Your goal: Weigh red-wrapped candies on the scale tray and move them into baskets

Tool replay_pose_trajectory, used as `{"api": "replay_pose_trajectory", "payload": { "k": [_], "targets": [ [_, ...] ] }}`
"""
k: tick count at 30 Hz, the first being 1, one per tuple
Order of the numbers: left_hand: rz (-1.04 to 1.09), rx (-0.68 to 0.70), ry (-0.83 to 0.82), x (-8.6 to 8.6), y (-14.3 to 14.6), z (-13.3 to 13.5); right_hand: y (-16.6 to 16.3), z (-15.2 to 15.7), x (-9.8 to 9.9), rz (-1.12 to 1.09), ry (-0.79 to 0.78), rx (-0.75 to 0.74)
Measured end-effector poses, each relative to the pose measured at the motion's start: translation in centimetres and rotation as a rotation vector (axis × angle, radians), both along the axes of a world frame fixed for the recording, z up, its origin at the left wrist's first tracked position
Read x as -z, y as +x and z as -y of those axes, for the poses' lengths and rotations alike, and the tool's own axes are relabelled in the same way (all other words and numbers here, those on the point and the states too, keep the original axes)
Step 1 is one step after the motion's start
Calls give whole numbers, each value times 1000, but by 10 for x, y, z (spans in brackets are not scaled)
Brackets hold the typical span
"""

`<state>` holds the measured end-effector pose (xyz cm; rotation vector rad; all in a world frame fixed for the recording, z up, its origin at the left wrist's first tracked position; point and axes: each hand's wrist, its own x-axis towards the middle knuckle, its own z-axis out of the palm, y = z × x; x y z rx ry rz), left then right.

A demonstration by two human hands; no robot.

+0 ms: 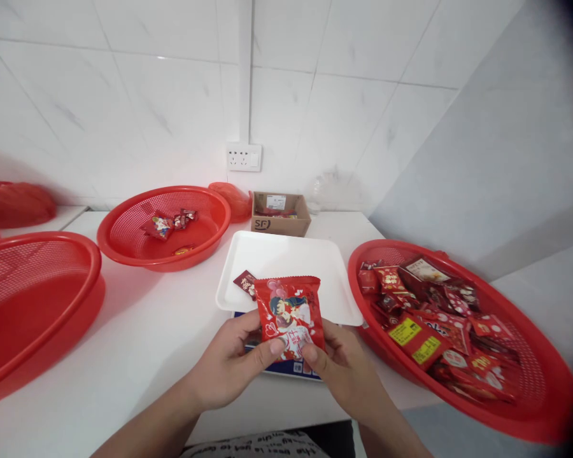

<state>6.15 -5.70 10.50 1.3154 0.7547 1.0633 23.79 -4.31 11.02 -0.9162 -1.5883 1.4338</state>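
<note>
Left hand (226, 366) and right hand (346, 369) are clasping a shiny red cartoon packet (289, 308), its long axis pointing up and away.

place: indoor workroom, whether shop back room or home unclear | wall: white marbled tiles (172, 114), socket panel (244, 157) | white table (157, 343): red basket (391, 353) heaped with wrapped packets (446, 327) at right edge; second basket (119, 226) near far left corner; SF-printed carton (286, 225) by far edge
</note>
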Motion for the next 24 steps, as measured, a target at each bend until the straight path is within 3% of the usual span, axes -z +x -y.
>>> {"api": "replay_pose_trajectory", "payload": {
  "k": [12,24],
  "targets": [
    [-31,-29,43,-6,-2,7,-1,14,0,63,228,19],
    [26,88,-47,-14,-10,8,5,14,-2,-3,146,-188]
  ]
}}
